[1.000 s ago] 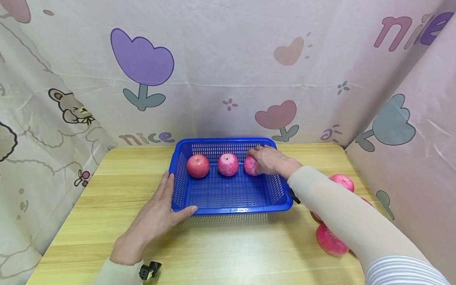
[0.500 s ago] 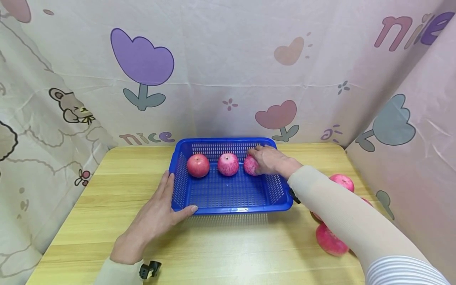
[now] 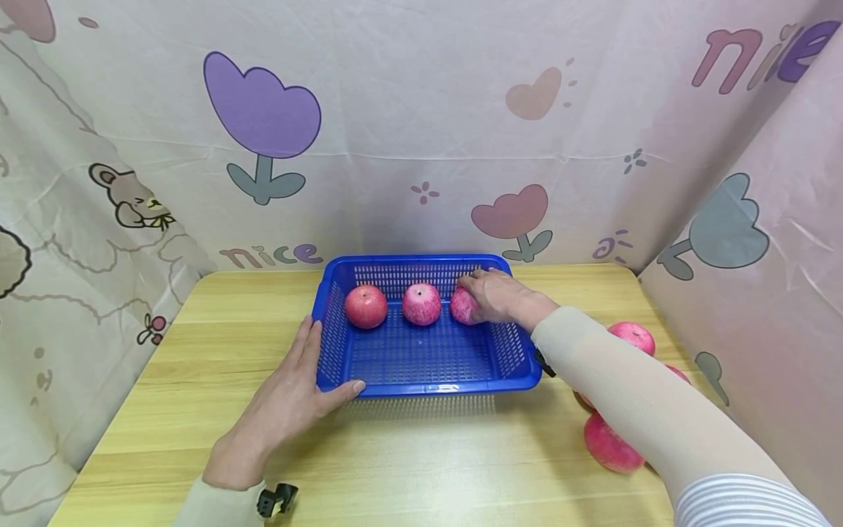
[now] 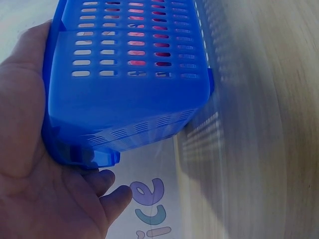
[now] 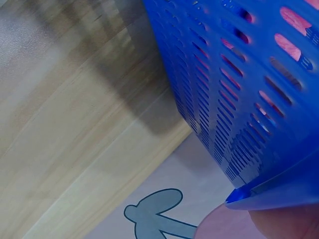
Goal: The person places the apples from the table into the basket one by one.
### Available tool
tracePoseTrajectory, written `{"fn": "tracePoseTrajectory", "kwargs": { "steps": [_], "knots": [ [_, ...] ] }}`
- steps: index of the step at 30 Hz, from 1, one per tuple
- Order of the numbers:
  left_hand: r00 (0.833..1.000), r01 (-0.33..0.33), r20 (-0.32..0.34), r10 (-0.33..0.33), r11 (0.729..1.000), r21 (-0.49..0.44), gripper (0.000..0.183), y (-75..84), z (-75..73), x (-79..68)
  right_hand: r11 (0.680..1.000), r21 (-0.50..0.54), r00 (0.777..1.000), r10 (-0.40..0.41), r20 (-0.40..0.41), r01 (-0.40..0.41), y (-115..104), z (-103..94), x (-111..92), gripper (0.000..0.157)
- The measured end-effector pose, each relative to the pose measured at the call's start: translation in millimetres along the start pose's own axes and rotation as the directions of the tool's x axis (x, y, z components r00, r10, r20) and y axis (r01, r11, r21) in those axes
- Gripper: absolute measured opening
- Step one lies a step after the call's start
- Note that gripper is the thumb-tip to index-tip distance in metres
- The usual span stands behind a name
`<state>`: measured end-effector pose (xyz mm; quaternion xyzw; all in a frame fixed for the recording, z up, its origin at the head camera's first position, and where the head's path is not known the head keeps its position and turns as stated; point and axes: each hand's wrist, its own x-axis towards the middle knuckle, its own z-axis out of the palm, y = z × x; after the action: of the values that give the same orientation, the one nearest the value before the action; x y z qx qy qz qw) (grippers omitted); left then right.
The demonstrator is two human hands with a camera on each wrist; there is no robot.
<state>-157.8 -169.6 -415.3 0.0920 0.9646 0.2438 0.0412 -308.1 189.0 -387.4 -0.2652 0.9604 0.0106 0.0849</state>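
Note:
A blue plastic basket (image 3: 421, 388) with slotted walls stands on the wooden table. My left hand (image 3: 283, 402) rests at its front left corner, fingers straight along the left side and thumb along the front rim. In the left wrist view, the palm (image 4: 30, 149) lies against the rim. Inside the basket, my right hand (image 3: 500, 296) grips a pink-red apple (image 3: 463, 307) at the back right, covering part of it. Two more apples stand in the same row: a streaked middle one (image 3: 421, 304) and a redder left one (image 3: 366, 307).
More apples lie on the table right of the basket, including a far one (image 3: 634, 337) and a near one (image 3: 612, 443); the right sleeve (image 3: 645, 402) partly hides this group. Printed cloth (image 3: 395, 132) hangs behind the table (image 3: 421, 461) and at both sides.

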Motion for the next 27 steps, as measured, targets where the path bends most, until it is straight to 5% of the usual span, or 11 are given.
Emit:
{"fn": "tracePoseTrajectory", "kwargs": {
  "steps": [27],
  "knots": [
    [1.000,0.002,-0.001,-0.002,1.000,0.001,0.133,-0.9,0.7,-0.1,1.000,-0.010,1.000,0.030,-0.003,-0.030,-0.7,1.1,1.1,0.072]
  ]
}}
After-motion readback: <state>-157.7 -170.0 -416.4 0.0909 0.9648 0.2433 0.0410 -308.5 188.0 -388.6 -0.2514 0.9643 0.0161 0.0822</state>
